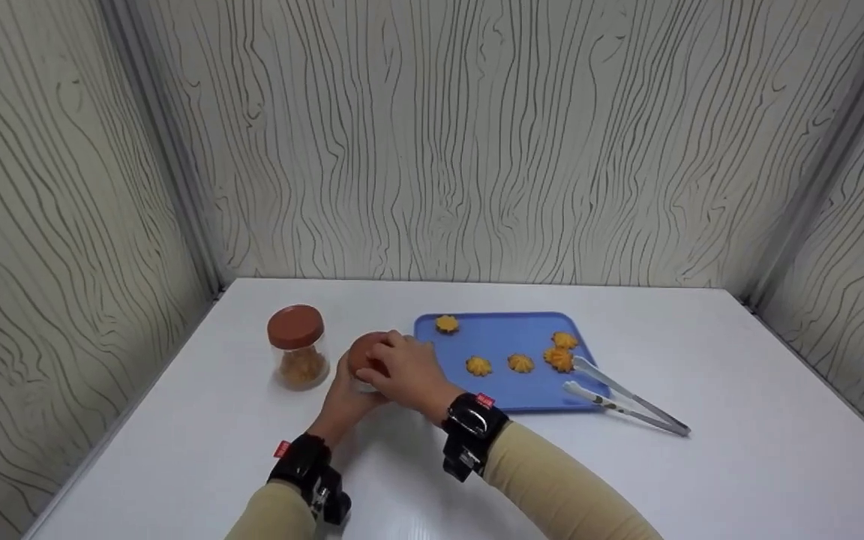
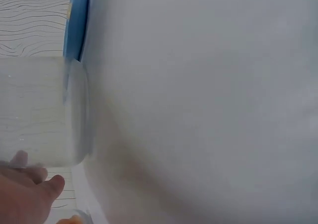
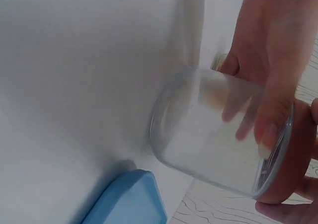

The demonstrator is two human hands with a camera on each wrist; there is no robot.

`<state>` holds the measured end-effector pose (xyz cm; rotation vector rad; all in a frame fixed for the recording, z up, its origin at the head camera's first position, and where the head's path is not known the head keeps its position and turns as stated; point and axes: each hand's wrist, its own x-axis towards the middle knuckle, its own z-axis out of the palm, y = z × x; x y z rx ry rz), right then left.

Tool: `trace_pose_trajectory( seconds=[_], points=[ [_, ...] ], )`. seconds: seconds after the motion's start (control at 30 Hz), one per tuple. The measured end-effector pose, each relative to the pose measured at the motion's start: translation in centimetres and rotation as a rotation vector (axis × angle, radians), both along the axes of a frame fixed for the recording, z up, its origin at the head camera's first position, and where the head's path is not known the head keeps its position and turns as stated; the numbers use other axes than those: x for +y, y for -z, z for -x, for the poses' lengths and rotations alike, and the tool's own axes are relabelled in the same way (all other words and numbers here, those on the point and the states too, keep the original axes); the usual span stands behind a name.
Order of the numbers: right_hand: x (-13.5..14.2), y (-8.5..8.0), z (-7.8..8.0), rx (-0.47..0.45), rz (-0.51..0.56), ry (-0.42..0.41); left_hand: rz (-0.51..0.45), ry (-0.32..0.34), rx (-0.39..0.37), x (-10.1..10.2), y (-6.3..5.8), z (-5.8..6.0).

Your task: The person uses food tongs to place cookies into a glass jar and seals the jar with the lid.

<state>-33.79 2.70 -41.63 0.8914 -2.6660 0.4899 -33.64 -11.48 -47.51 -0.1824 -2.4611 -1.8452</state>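
One clear, empty-looking jar is in play between one capped cookie jar and one blue tray, left hand wrapped round its body, right hand gripping its brown lid. Lid work, it seems, calling next for a steady hold and a turn! At least five cookies on the tray, one pair of tongs reaching over its edge.
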Motion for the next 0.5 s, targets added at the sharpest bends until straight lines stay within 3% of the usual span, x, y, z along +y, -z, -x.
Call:
trace_pose_trajectory(
  seconds=[0.17,0.27,0.37,0.5],
  points=[
    [-0.4,0.0,0.1,0.032,-0.007,0.054,0.084,-0.001,-0.013,-0.1,-0.2,0.9],
    [-0.7,0.3,0.3,0.078,-0.043,0.065,0.097,0.036,0.004,-0.5,0.0,1.3],
    [-1.2,0.6,0.7,0.096,-0.073,0.087,0.096,0.064,0.048,-0.7,0.2,1.6],
    [-2.3,0.5,1.1,0.053,-0.131,0.15,0.193,0.086,0.182,-0.8,0.7,1.6]
  ],
)
